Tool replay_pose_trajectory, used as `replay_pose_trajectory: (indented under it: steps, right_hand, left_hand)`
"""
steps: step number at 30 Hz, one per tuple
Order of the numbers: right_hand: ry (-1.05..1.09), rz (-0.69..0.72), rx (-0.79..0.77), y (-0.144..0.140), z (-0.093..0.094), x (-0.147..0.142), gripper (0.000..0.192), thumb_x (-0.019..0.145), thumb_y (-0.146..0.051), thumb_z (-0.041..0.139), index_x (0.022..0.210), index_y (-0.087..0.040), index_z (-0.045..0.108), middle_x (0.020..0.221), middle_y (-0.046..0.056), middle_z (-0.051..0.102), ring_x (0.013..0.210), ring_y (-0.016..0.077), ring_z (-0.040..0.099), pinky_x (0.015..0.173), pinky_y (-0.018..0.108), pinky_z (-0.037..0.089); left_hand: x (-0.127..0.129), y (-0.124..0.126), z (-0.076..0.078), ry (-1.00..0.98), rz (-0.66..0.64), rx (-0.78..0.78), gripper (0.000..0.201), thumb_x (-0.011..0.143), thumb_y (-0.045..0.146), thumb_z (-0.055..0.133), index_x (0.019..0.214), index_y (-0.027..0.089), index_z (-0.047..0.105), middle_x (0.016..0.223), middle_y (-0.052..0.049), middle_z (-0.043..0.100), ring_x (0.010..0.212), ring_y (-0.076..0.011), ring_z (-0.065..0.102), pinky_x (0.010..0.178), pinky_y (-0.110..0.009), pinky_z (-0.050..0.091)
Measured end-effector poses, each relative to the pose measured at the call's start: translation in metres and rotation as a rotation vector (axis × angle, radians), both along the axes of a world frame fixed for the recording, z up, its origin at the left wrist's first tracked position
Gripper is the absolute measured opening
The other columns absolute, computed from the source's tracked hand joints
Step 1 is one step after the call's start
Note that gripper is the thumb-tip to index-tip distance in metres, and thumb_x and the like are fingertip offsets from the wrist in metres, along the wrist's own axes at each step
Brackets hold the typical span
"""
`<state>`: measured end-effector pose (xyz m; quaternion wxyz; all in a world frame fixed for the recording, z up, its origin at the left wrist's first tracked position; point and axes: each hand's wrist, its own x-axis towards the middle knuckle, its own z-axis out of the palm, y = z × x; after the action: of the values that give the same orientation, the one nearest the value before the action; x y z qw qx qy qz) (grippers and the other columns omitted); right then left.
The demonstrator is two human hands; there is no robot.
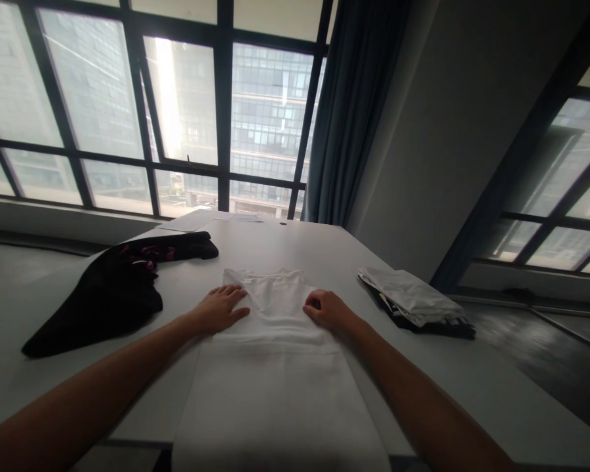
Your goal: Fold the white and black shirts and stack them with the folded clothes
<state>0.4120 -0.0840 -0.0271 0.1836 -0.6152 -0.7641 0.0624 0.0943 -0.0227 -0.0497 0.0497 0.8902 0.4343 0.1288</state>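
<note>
A white garment [275, 373] lies flat along the white table [324, 255], folded into a long narrow strip with its neckline at the far end. My left hand [221, 308] rests palm down on the garment's left edge, fingers spread flat. My right hand [327, 309] sits on the right edge with fingers curled under; whether it pinches the cloth is unclear.
A black garment with pink marks [113, 288] lies crumpled at the left of the table. A stack of folded white and dark clothes [413, 301] sits at the right. Papers [201, 219] lie at the far edge. Large windows and a dark curtain [354, 111] stand behind.
</note>
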Motion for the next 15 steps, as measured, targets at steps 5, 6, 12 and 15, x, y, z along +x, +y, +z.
replay_pose_trajectory:
  steps: [5,6,12,15]
  right_hand:
    - [-0.041,-0.054,0.031,0.006,-0.006,0.008,0.022,0.083,-0.032,0.064,0.097,-0.017,0.071,0.100,0.007,0.065,0.085,0.0161,0.059,0.078,0.024,0.043]
    - [-0.051,-0.068,0.032,0.006,-0.007,0.009,0.025,0.084,-0.034,0.063,0.101,-0.017,0.070,0.105,0.008,0.064,0.090,0.0175,0.059,0.082,0.026,0.043]
    - [-0.076,-0.124,0.009,0.013,-0.019,0.011,0.046,0.089,-0.039,0.057,0.129,-0.016,0.058,0.131,0.014,0.056,0.118,0.0242,0.051,0.100,0.034,0.037]
    - [-0.061,-0.111,-0.001,0.016,-0.024,0.014,0.051,0.091,-0.040,0.054,0.135,-0.016,0.053,0.138,0.013,0.052,0.125,0.0246,0.046,0.105,0.035,0.034]
  left_hand:
    - [-0.006,0.013,0.002,0.141,0.280,-0.096,0.070,0.093,0.061,0.029,0.148,0.019,0.037,0.158,-0.013,0.027,0.145,-0.0318,0.024,0.113,-0.059,0.015]
    - [-0.007,0.016,0.005,0.154,0.313,-0.093,0.069,0.093,0.060,0.028,0.148,0.018,0.038,0.157,-0.013,0.028,0.144,-0.0317,0.026,0.113,-0.059,0.015]
    - [-0.005,0.041,0.014,0.131,0.377,-0.041,0.069,0.091,0.056,0.038,0.146,0.016,0.039,0.150,-0.018,0.042,0.132,-0.0376,0.044,0.103,-0.054,0.036]
    - [0.004,0.056,0.008,0.009,0.381,0.026,0.071,0.092,0.057,0.034,0.151,0.018,0.029,0.157,-0.018,0.028,0.133,-0.0382,0.041,0.100,-0.053,0.039]
